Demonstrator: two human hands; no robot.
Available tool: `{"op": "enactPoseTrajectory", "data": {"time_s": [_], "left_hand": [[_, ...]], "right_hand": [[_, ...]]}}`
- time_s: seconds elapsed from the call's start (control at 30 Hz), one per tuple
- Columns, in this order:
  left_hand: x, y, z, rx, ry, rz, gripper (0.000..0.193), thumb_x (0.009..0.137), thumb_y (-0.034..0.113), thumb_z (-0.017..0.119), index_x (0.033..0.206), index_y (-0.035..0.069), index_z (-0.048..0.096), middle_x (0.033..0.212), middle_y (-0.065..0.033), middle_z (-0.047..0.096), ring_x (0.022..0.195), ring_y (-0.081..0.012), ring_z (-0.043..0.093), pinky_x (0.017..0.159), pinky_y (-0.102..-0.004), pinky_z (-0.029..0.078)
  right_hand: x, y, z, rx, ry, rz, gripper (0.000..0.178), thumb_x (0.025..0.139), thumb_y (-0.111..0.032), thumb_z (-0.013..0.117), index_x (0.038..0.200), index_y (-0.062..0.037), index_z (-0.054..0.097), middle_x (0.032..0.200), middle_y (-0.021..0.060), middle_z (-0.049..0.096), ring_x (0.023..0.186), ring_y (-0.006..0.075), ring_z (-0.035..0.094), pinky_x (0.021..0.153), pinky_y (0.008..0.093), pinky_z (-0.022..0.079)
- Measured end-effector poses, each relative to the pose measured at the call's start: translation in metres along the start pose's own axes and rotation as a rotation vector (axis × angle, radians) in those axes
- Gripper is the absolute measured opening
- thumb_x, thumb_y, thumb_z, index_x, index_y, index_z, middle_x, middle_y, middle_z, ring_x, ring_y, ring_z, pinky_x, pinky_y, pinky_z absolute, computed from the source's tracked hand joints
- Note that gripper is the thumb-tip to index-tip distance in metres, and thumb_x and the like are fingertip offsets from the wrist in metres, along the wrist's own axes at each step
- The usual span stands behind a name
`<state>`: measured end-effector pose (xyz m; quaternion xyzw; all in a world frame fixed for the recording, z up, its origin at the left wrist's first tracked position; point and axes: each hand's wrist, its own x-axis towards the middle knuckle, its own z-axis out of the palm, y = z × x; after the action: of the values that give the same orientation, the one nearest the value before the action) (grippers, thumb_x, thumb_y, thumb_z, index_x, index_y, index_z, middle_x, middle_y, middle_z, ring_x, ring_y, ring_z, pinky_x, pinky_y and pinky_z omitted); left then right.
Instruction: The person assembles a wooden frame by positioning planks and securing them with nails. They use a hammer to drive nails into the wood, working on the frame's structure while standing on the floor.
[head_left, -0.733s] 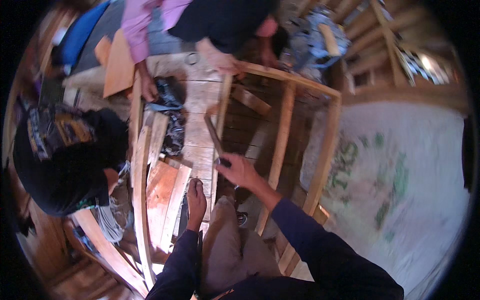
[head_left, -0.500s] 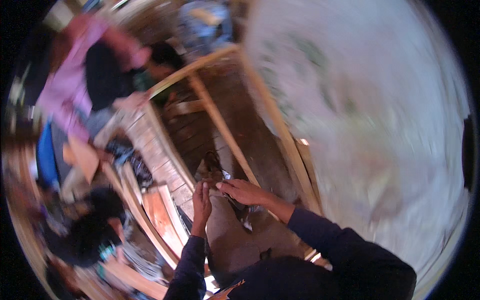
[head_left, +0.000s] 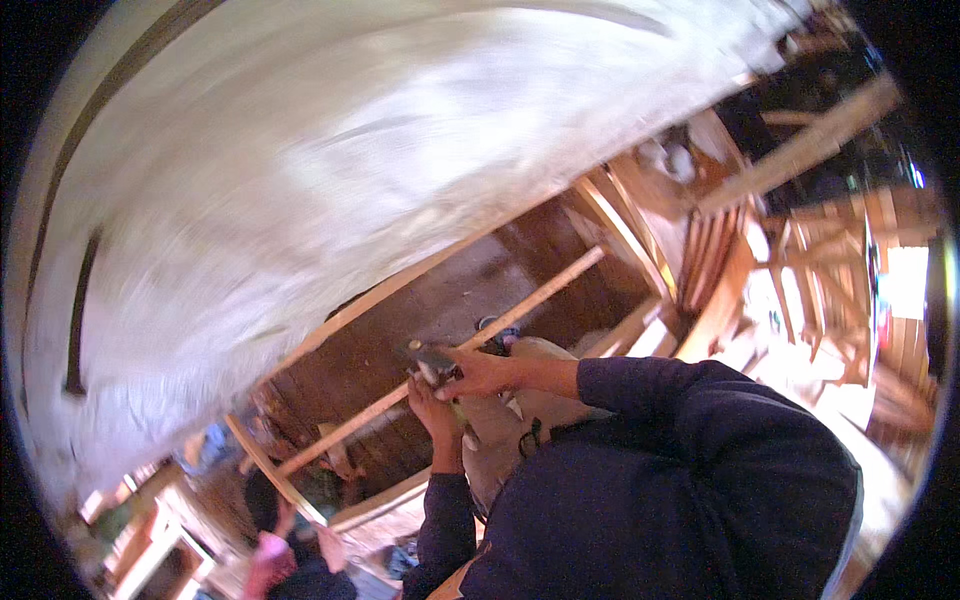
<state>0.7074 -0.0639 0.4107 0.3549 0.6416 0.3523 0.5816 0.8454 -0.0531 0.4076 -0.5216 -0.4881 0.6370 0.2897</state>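
Both of my hands meet low in front of me, over my legs and a wooden frame (head_left: 540, 297). My right hand (head_left: 482, 372) is closed round a small dark-topped object (head_left: 428, 356) with a paler lower part; blur hides its exact kind. Against the underside of that object, my left hand (head_left: 435, 415) has its fingers raised and curled to it. A long middle slat of the frame passes just beyond my hands.
A large pale whitish wall (head_left: 330, 190) fills the upper left, bordering the frame. At the lower left a co-worker's hand (head_left: 330, 548) is by the frame's end. Timber pieces (head_left: 725, 290) are stacked on the right, under a thick slanting beam (head_left: 800, 148).
My view has swung round: the pale wall went from right to upper left, the co-worker from left to lower left. The dark-topped object now shows in my right hand.
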Motion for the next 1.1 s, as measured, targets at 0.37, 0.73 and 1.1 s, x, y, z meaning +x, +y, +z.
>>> {"op": "enactPoseTrajectory", "data": {"time_s": [0.37, 0.73, 1.1], "left_hand": [[0.077, -0.037, 0.102, 0.508, -0.683, -0.061, 0.028, 0.099, 0.023, 0.046, 0.101, -0.001, 0.060, 0.088, -0.0100, 0.063, 0.079, -0.0207, 0.060, 0.070, -0.0343, 0.048], [0.139, -0.153, 0.322, 1.274, -0.954, 0.274, 0.031, 0.096, 0.027, 0.047, 0.096, -0.001, 0.058, 0.087, -0.0246, 0.060, 0.084, -0.0430, 0.057, 0.075, -0.0467, 0.044], [0.212, -0.390, 0.542, 1.050, -0.970, -0.146, 0.047, 0.094, 0.036, 0.045, 0.122, -0.001, 0.055, 0.123, -0.0212, 0.057, 0.117, -0.0368, 0.051, 0.098, -0.0394, 0.040]], "right_hand": [[-0.075, 0.067, -0.067, 0.344, 0.937, 0.297, 0.039, 0.091, -0.026, 0.054, 0.113, 0.0063, 0.049, 0.093, 0.0252, 0.061, 0.089, 0.0347, 0.063, 0.077, 0.0416, 0.049], [-0.244, 0.259, -0.249, -0.079, 1.216, 0.715, 0.038, 0.077, -0.019, 0.070, 0.102, 0.0022, 0.052, 0.105, 0.0282, 0.058, 0.100, 0.0441, 0.057, 0.083, 0.0477, 0.047], [-0.228, 0.446, -0.401, -0.504, 1.177, 0.572, 0.047, 0.070, -0.009, 0.073, 0.109, 0.0033, 0.052, 0.117, 0.0244, 0.053, 0.111, 0.0427, 0.049, 0.096, 0.0473, 0.041]]}}
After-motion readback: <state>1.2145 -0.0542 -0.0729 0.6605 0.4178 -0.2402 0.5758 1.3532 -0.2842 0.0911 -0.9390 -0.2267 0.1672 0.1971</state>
